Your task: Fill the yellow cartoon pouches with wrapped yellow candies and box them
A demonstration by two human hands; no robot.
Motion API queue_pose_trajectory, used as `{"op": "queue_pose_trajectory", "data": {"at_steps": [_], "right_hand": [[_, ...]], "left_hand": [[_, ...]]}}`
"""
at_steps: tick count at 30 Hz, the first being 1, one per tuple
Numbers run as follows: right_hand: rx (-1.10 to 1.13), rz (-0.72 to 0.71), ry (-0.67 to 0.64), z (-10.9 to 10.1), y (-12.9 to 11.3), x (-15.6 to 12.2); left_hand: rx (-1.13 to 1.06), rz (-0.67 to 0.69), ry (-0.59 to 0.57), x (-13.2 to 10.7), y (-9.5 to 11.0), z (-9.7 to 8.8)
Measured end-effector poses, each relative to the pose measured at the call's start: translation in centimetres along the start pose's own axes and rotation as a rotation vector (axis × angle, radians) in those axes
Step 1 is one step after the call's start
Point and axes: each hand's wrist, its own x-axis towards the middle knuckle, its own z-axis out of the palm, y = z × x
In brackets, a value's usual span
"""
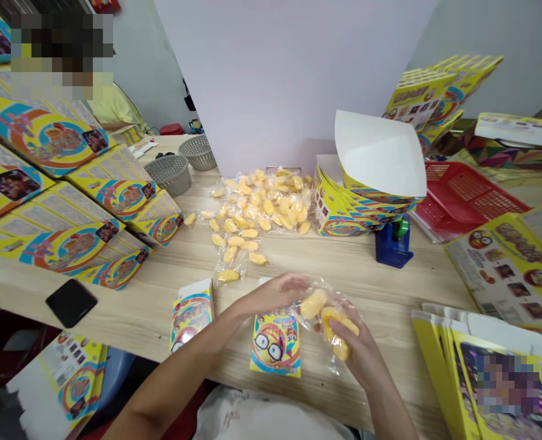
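My right hand (355, 345) grips several yellow oval pieces in clear wrappers (332, 327), its thumb pressed over them. Just left of it, my left hand (277, 293) reaches over the top of a small printed box (275, 345), fingers stretched toward the wrapped pieces and apart, with nothing visibly held. The box lies on the table and shows a cartoon face with glasses. Under my left forearm is a second printed box (192, 311), partly hidden. Farther back, a loose pile of the same wrapped yellow pieces (261, 205) spreads over the table.
Stacked yellow boxes (69, 220) fill the left side, near a black phone (71, 302). Grey baskets (167, 174) stand behind. Nested cartons (362, 208), a blue tape dispenser (393, 244), a red basket (463, 192) and flat cartons (440, 360) occupy the right. A person sits back left.
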Motion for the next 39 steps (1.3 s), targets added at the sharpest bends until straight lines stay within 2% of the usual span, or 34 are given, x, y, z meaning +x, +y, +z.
{"op": "queue_pose_trajectory", "data": {"at_steps": [2, 3, 6, 8, 9, 11, 14, 16, 18, 22, 24, 28, 30, 31, 35, 37, 39], "right_hand": [[0.007, 0.025, -0.061, 0.3, 0.0, -0.1], [0.011, 0.026, -0.077, 0.5, 0.0, -0.1], [0.038, -0.019, -0.049, 0.5, -0.2, 0.0], [0.05, -0.032, -0.009, 0.1, -0.3, 0.1], [0.053, -0.029, 0.013, -0.1, -0.3, 0.1], [0.047, -0.022, 0.05, -0.7, -0.2, 0.1], [0.044, 0.011, 0.049, -1.4, -0.1, 0.1], [0.063, 0.039, 0.024, -1.3, -0.1, 0.1], [0.102, 0.057, -0.007, -0.9, -0.1, 0.3], [0.186, 0.078, -0.067, 0.6, 0.2, 0.5], [0.209, 0.097, -0.069, 1.3, 0.5, 0.5], [0.266, 0.146, -0.095, 2.3, 0.7, 0.2], [0.272, 0.137, -0.122, 2.5, 0.5, -0.1], [0.26, 0.121, -0.127, 2.5, 0.3, -0.2], [0.107, 0.097, -0.089, 1.9, -0.2, -0.5], [-0.051, 0.094, -0.08, 1.5, -0.3, -0.5], [-0.242, 0.056, -0.063, 1.4, -0.3, -0.5]], "left_hand": [[-0.126, 0.045, -0.049, 0.4, -0.1, -0.1], [-0.161, 0.043, -0.016, 0.8, -0.5, -0.4], [-0.123, -0.035, 0.195, 1.9, -2.6, -1.8], [-0.078, -0.084, 0.217, 2.2, -4.4, -2.8], [-0.059, -0.107, 0.177, 2.2, -5.1, -3.1], [-0.033, -0.144, 0.026, 1.6, -6.2, -3.1], [-0.017, -0.188, -0.21, 0.4, -6.5, -2.5], [-0.001, -0.221, -0.289, -0.2, -6.0, -2.2], [0.02, -0.243, -0.286, -0.5, -5.0, -2.1], [0.018, -0.174, -0.067, -0.7, -1.8, -1.3], [-0.081, -0.109, -0.023, -0.9, -0.1, -0.5], [-0.566, -0.051, -0.262, -1.6, 1.8, 0.9], [-0.682, -0.05, -0.295, -1.9, 2.0, 1.0], [-0.681, -0.053, -0.251, -2.1, 2.1, 0.9], [-0.529, -0.13, 0.058, -2.4, 2.5, 0.9], [-0.498, -0.151, 0.096, -2.6, 2.6, 1.1], [-0.54, -0.151, 0.044, -2.6, 2.5, 1.3]]}}
